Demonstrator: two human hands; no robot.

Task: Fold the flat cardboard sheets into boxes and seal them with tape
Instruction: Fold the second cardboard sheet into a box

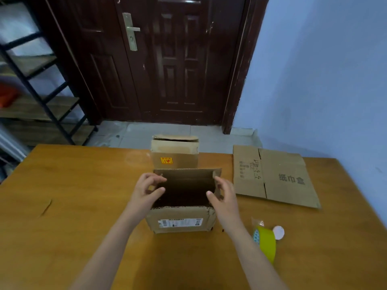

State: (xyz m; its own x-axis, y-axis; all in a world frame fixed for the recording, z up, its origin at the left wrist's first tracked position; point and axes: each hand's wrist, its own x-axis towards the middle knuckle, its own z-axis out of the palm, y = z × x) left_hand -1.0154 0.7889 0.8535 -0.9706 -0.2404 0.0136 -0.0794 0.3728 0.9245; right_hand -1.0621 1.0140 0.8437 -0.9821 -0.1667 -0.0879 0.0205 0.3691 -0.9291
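Here, left hand (146,188) and right hand (223,193) flank open box (182,223); edges upright.

Open box (181,214) before second box (174,152) (flat sheet (274,176) right).

Head view; down, seemingly close.

Between left hand (146,188) and right hand (223,194): open box (182,223) interior too dark to read, label print too small. Beside right forearm: tape roll (267,240) partly hidden. Beyond the hands: second box (174,152) base hidden. Counter (73,206) cropped at frame edges.
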